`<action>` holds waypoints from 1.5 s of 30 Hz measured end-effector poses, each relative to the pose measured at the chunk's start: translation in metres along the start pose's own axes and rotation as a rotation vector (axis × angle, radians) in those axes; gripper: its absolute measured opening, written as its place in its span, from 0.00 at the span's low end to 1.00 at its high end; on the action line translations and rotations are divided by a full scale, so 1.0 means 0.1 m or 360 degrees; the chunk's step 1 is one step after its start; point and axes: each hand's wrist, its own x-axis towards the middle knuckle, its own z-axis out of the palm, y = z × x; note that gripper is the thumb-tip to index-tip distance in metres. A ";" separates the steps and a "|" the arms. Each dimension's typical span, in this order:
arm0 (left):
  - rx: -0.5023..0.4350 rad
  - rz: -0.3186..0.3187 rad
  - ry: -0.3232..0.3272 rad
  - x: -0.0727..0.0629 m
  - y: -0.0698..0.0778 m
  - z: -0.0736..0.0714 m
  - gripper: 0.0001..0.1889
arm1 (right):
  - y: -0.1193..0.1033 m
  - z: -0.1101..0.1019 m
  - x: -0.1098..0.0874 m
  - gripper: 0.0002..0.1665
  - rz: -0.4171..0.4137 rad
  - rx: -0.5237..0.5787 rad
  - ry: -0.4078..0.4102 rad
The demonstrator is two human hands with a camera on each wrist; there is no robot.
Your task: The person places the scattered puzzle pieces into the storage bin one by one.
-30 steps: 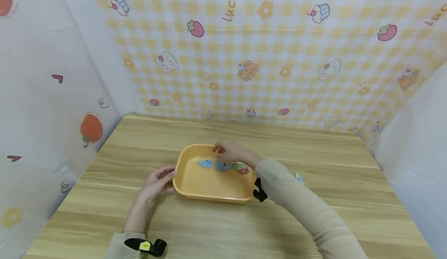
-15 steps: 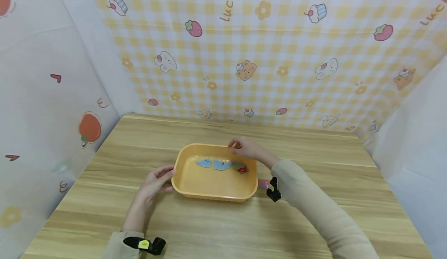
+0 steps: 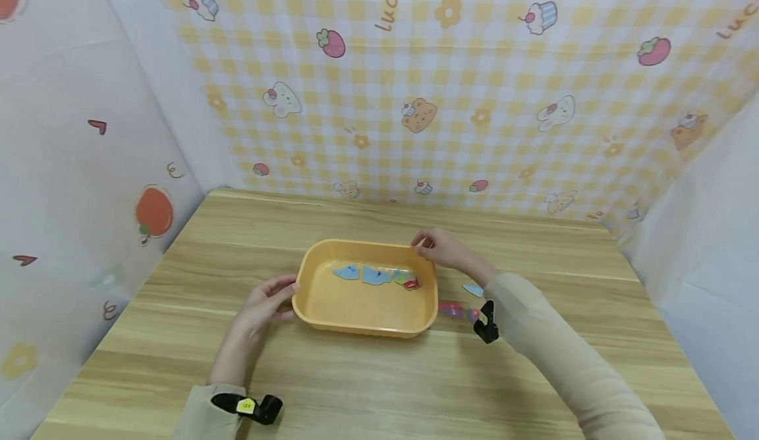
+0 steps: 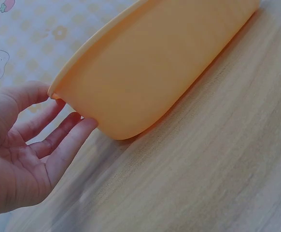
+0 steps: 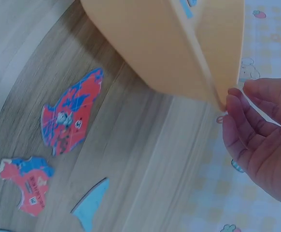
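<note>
A yellow-orange plastic tray (image 3: 364, 330) with raised walls stands on the wooden table in the head view. My left hand (image 3: 269, 305) holds its left end, the thumb at the rim and other fingertips against the outer wall, as the left wrist view shows. At the far right corner my right hand (image 3: 441, 247) pinches the rim between thumb and fingers. Inside lie three flat cut-out pieces in a row: a light blue piece (image 3: 346, 273), a second blue piece (image 3: 376, 276) and a green-and-red piece (image 3: 406, 279).
Right of the tray, loose on the table (image 3: 367, 387), lie a red-and-blue piece (image 5: 73, 113), another red-and-blue piece (image 5: 28, 183) and a light blue piece (image 5: 93, 202). Behind the table hangs a checked cloth (image 3: 356, 84).
My right hand has moved right from over the pieces in the tray, along the far rim to its right corner. Loose pieces beside the tray have come into view. My left hand stays put.
</note>
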 end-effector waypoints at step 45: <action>-0.0010 -0.0008 0.0006 -0.01 0.02 -0.01 0.29 | 0.84 -0.34 -0.94 0.20 0.1038 -0.0164 -0.0407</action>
